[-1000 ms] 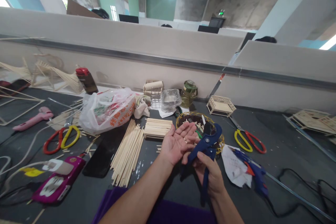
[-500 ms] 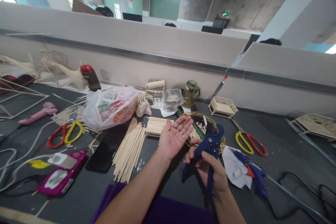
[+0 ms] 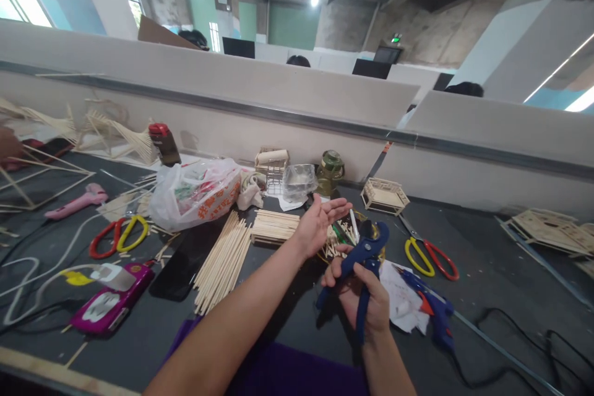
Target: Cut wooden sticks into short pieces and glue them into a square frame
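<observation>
My right hand [image 3: 364, 300] is wrapped round the handles of a blue cutter [image 3: 364, 253], whose jaw points up and away over the dark table. My left hand [image 3: 322, 219] is stretched forward, palm up, fingers spread, over a round wire basket [image 3: 385, 253] holding several short wooden bits. Whether any small bit lies in the palm I cannot tell. A stack of cut sticks [image 3: 275, 226] and a loose pile of long wooden sticks [image 3: 223, 263] lie just left of that hand.
On the dark table [image 3: 487, 272]: a plastic bag [image 3: 195, 195], red and yellow scissors [image 3: 114, 237], another pair [image 3: 424, 253], blue glue gun [image 3: 429, 309], pink glue gun [image 3: 77, 203], magenta phone [image 3: 109, 309], small stick models [image 3: 384, 193], cables. A grey partition wall [image 3: 278, 93] runs behind.
My left hand has moved forward and away from the cutter, reaching over the basket with the palm still up. The right hand with the cutter has stayed about where it was.
</observation>
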### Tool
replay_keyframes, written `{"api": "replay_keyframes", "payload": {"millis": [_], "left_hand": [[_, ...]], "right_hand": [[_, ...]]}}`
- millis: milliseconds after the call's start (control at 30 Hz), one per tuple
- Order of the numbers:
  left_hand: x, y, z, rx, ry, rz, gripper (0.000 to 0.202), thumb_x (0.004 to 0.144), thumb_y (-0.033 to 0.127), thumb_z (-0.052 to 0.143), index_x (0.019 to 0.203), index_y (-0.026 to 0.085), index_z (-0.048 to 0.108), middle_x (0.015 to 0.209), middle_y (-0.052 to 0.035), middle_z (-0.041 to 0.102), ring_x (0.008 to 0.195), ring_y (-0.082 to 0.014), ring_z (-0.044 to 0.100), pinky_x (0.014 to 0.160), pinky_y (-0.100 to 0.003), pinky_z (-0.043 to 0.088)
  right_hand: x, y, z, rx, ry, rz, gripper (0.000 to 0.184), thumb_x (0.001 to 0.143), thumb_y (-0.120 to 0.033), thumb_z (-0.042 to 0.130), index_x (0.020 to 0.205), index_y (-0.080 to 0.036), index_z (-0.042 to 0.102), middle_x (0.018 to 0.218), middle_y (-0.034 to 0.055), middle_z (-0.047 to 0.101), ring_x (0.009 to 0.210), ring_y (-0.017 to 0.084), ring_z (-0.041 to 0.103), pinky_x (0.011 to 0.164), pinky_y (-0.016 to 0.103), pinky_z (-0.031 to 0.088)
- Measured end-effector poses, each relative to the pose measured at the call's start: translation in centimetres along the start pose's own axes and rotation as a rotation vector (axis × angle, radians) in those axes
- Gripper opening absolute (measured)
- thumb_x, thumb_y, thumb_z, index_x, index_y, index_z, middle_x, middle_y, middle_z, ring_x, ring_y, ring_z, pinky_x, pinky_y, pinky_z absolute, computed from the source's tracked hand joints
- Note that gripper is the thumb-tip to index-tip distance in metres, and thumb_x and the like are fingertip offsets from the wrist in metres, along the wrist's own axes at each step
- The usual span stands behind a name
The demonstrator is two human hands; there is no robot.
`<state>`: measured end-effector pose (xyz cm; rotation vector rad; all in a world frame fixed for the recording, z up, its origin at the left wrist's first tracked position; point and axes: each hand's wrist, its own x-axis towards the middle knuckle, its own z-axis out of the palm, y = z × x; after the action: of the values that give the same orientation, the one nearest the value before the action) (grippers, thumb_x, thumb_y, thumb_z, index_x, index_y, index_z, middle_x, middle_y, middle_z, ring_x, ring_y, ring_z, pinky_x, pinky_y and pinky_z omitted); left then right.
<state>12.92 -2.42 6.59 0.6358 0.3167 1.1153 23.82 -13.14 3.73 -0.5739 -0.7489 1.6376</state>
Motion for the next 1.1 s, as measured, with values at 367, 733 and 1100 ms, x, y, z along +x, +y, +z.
{"api": "replay_keyframes", "payload": {"millis": [367,733,1100], "left_hand": [[-6.5,-1.0,0.5,0.755,-0.089,0.033,0.039,0.08,0.046,0.061,0.097,0.013,0.07,0.088,-0.0103,0.068,0.082,-0.0204,0.062,0.077,-0.031,0.044],[-7.5,-1.2,-2.1,1.012,0.167,0.25,0.024,0.083,0.033,0.058,0.097,0.018,0.07,0.094,-0.008,0.067,0.088,-0.0205,0.06,0.079,-0.031,0.045],[-4.6,3.4,-3.0,1.743,0.086,0.389,0.013,0.078,0.019,0.059,0.086,0.022,0.069,0.093,-0.0043,0.067,0.095,-0.022,0.054,0.088,-0.035,0.039]], "right_hand": [[0.1,-2.1,-0.8,0.17,0.141,-0.209,0.031,0.081,-0.032,0.053,0.112,-0.027,0.059,0.076,-0.0001,0.054,0.07,0.017,0.054,0.074,0.04,0.048],[0.4,-2.9,-1.6,0.154,0.21,-0.309,0.03,0.083,-0.036,0.049,0.11,-0.028,0.061,0.09,0.0023,0.061,0.083,0.018,0.058,0.085,0.043,0.047],[-0.3,-2.9,-1.0,0.129,0.067,-0.145,0.033,0.083,-0.036,0.049,0.112,-0.025,0.06,0.078,0.0022,0.058,0.069,0.018,0.055,0.077,0.045,0.047]]}}
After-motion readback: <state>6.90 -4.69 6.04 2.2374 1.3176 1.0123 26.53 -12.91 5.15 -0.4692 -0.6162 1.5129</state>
